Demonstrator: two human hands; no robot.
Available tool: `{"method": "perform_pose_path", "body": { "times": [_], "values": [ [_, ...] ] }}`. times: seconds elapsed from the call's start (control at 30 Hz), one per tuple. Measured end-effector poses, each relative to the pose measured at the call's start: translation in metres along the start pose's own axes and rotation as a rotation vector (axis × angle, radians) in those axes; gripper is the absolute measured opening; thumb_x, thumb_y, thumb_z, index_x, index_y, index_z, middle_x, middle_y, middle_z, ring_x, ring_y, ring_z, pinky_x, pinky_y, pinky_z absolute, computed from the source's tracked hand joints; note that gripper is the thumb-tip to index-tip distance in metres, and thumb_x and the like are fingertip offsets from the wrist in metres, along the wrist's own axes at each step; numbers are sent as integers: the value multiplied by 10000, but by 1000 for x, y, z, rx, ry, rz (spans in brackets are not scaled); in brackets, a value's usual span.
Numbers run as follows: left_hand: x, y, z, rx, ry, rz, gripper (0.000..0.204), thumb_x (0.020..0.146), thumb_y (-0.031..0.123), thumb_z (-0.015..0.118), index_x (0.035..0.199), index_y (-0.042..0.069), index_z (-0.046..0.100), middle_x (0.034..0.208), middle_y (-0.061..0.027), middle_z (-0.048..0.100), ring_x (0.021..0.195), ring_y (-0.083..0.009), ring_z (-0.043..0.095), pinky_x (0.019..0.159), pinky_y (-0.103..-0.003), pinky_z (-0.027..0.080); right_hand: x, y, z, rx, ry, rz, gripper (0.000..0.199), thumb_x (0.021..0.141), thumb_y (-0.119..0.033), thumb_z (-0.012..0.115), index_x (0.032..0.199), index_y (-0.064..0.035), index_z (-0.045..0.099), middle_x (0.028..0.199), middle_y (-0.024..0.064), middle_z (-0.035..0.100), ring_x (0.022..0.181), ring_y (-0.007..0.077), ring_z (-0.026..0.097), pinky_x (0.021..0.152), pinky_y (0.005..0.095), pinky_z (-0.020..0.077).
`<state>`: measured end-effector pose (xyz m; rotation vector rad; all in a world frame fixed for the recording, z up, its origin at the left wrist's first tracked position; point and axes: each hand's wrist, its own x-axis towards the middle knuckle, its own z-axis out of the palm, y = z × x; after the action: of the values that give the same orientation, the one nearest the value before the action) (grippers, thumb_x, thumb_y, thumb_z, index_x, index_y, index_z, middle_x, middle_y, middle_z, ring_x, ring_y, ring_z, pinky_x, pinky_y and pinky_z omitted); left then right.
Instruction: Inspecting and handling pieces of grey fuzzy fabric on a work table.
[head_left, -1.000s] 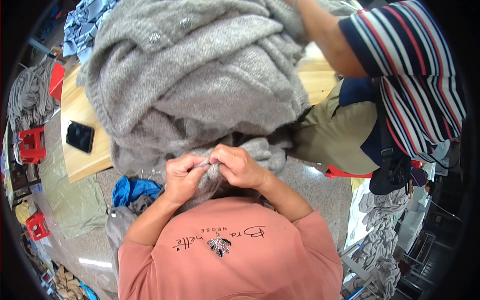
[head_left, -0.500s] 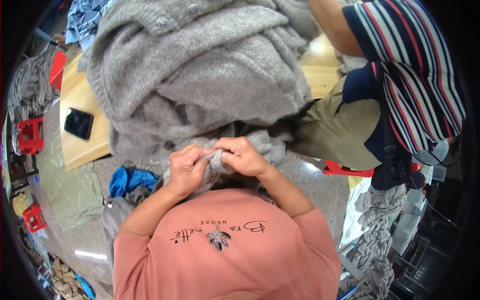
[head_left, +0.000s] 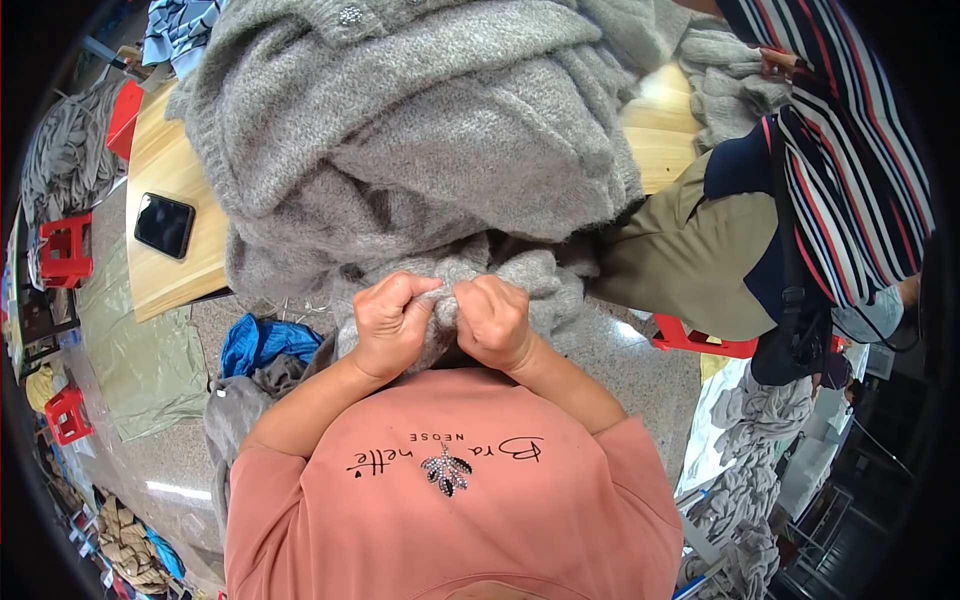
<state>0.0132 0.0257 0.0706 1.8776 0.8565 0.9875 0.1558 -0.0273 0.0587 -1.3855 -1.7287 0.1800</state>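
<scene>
A fuzzy grey knit garment (head_left: pixel 540 285) is bunched up close to my body, its near part between my hands. My left hand (head_left: pixel 392 318) is closed on a pinch of the knit, thumb against the curled fingers. Just beside it, my right hand (head_left: pixel 494 318) is closed on the same garment, knuckles up, a small gap apart from the left. The bit of fabric between the two is partly covered by the fingers. Beyond them rises a big heap of grey knitwear (head_left: pixel 480 130), with a sparkly button (head_left: pixel 349 16) near its far edge.
On the wooden table (head_left: pixel 160 290) at the left lies a black phone (head_left: pixel 165 225). At the right stands a person in a striped shirt (head_left: pixel 850 150), close to the table. Red stools (head_left: pixel 66 250), a blue cloth (head_left: pixel 262 343) and a pile of grey garments (head_left: pixel 745 480) are around.
My hands have turned and moved slightly apart, the right one rolling knuckles up. The co-worker's arm has drawn back from the heap toward the right.
</scene>
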Motion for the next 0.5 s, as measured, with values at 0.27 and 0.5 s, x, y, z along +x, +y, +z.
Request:
{"method": "perform_pose_path", "body": {
  "times": [0.27, 0.5],
  "values": [
    [-3, -7, 2, 158, 100, 232, 224, 657, -117, 568, 841, 6, 599, 701, -121, 588, 572, -226, 573, 509, -283, 449, 3, 1, 4, 102, -21, 105, 182, 578, 88, 507, 738, 8, 538, 601, 124, 467, 507, 288, 497, 440, 348, 401],
    [-1, 1, 2, 191, 124, 271, 219, 639, -132, 531, 817, -19, 590, 682, -154, 578, 560, -275, 571, 520, -316, 463, 11, -3, 4, 80, 25, 97, 94, 609, 22, 521, 665, -34, 472, 609, 118, 453, 529, 289, 490, 461, 369, 403]
  ]
}}
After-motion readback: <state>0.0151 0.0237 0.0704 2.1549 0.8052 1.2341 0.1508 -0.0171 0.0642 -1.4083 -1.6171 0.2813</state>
